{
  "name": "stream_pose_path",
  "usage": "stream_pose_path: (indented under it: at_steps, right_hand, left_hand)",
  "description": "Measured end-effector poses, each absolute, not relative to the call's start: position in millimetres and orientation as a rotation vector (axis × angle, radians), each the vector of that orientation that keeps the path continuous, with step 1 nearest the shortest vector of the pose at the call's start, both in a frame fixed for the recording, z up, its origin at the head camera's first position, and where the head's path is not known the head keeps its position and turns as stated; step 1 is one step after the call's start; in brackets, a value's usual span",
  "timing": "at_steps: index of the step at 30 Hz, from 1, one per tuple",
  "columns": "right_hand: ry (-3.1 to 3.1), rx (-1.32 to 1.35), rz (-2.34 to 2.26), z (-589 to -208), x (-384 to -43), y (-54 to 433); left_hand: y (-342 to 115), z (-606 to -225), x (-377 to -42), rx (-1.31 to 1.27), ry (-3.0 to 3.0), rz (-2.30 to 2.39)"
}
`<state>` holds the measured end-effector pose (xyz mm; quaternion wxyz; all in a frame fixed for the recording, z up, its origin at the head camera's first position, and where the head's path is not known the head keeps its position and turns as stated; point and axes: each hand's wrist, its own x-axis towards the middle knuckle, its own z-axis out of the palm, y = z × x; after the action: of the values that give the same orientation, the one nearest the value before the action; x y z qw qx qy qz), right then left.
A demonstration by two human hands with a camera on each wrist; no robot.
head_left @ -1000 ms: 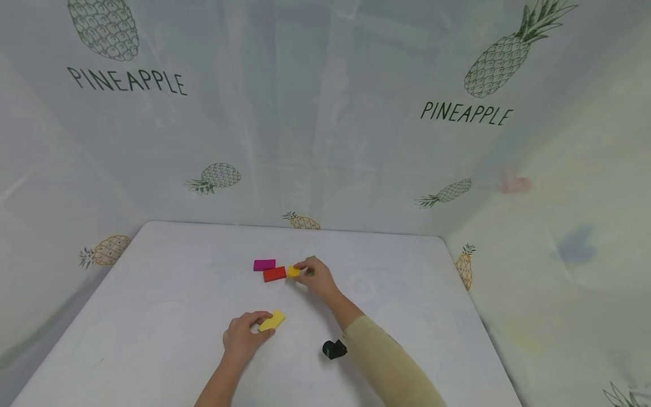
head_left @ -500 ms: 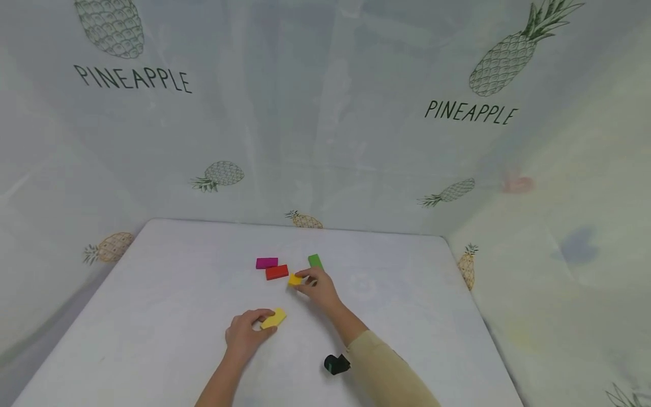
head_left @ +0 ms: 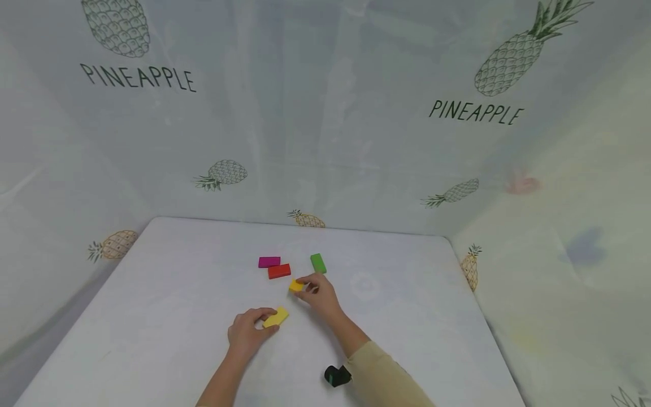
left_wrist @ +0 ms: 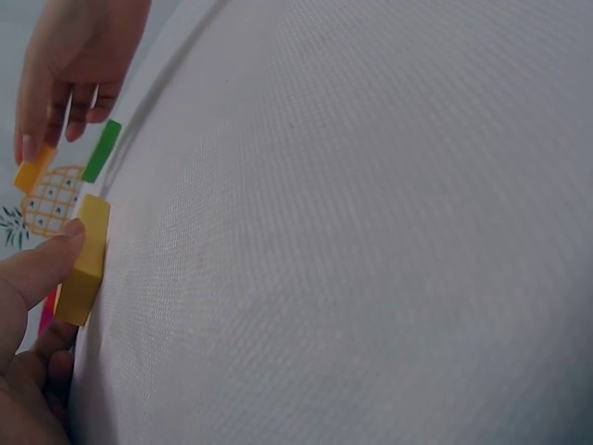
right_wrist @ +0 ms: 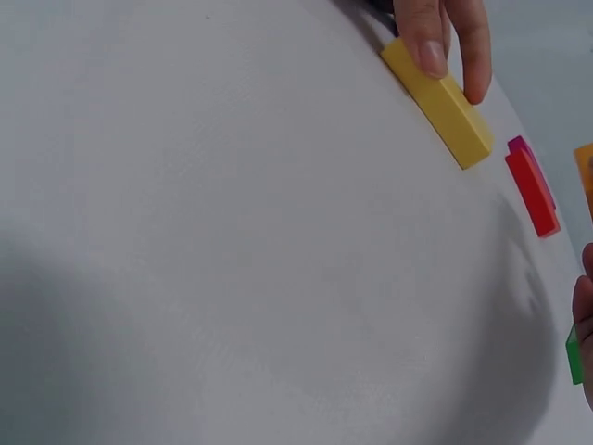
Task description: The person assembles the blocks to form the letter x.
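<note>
In the head view my left hand (head_left: 247,333) pinches a pale yellow block (head_left: 276,317) between thumb and fingers, low on the table. Farther out, my right hand (head_left: 321,295) pinches an orange-yellow block (head_left: 296,286), partly covered by the fingertips. The left wrist view shows the pale yellow block (left_wrist: 88,260) under the left thumb, with the orange-yellow block (left_wrist: 35,169) held above the tabletop by the right fingers. Just beyond the right hand lie a red block (head_left: 279,271) and a magenta block (head_left: 269,262), side by side. A green block (head_left: 318,263) lies behind the right fingers.
A small black object (head_left: 337,376) stands on the white table (head_left: 152,316) beside the right sleeve (head_left: 383,376). A pineapple-print curtain (head_left: 325,124) hangs behind the table's far edge and along both sides.
My right hand has drawn the orange-yellow block back from the red block, toward the left hand. The green block, earlier mostly behind the right hand, now shows. The left hand keeps its grip.
</note>
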<state>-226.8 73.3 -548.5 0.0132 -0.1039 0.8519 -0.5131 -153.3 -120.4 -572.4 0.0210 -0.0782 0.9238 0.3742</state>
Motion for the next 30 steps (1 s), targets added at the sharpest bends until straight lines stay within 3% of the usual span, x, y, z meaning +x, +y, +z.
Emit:
stream_pose_path:
  at_steps: [30]
  right_hand:
    - [2.668, -0.226, -1.803, -583.1, -191.4, 60.1]
  left_hand:
    - [-118.9, -573.2, -153.9, -0.243, 2.881, 1.136]
